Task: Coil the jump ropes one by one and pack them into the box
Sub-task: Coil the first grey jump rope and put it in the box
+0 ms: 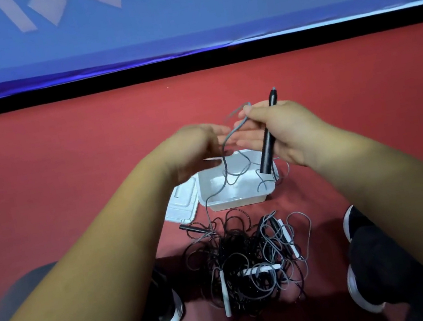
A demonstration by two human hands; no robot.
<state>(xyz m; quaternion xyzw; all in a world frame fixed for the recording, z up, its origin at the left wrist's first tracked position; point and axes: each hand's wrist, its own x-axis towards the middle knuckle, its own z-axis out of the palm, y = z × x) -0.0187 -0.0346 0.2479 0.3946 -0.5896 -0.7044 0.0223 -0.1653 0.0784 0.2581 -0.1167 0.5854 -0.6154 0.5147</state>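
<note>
Right grip (pixel 278 131) is holding tight to a black handle (pixel 267 153) and pinching its gray rope (pixel 225 174) above the box (pixel 240 202). Left grip (pixel 194 149), loose and holding nothing, is hovering by the rope. Coiling is just starting, I think. Next, loops need winding while the rope is pulling free of the pile (pixel 250 261).

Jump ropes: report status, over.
Right hand grips black handle; left hand blurred, fingers straight by grey cord. Box open, loose cord loops across it. Tangled pile lies before box.
</note>
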